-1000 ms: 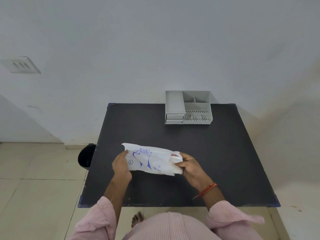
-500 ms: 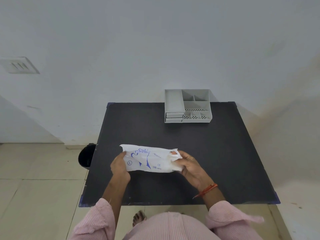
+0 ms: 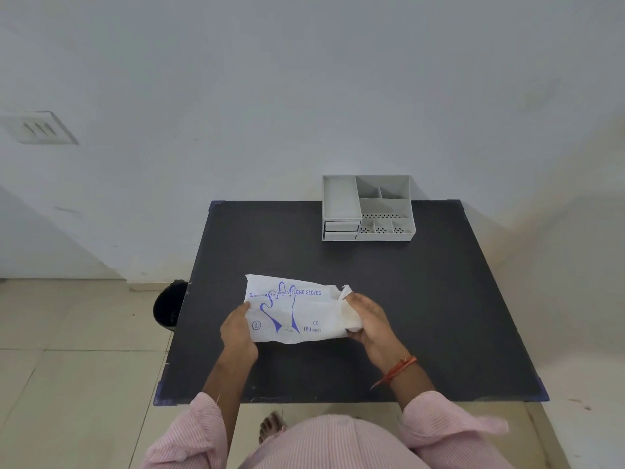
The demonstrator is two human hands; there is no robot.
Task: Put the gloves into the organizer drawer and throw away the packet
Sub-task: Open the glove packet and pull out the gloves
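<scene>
Head view: starting at the left, we are seeing a black bin (image 3: 168, 308) standing on the tiled floor, tucked against the left edge of the dark surface (image 3: 439, 316). Next, our left hand (image 3: 238, 333) is gripping the left end of the white glove packet (image 3: 294, 311), fingers curled round its edge, thumb on the printed face. The packet is being held just above the near middle of the surface, blue glove print and lettering facing up. Our right hand (image 3: 368, 321) is holding the packet's torn right end, fingers wrapped under it; something pale is showing at the opening, probably the gloves, though we cannot tell for sure. Farther right and back, the grey organizer (image 3: 368, 208) is sitting at the surface's far edge against the wall, its two small drawers looking closed.
</scene>
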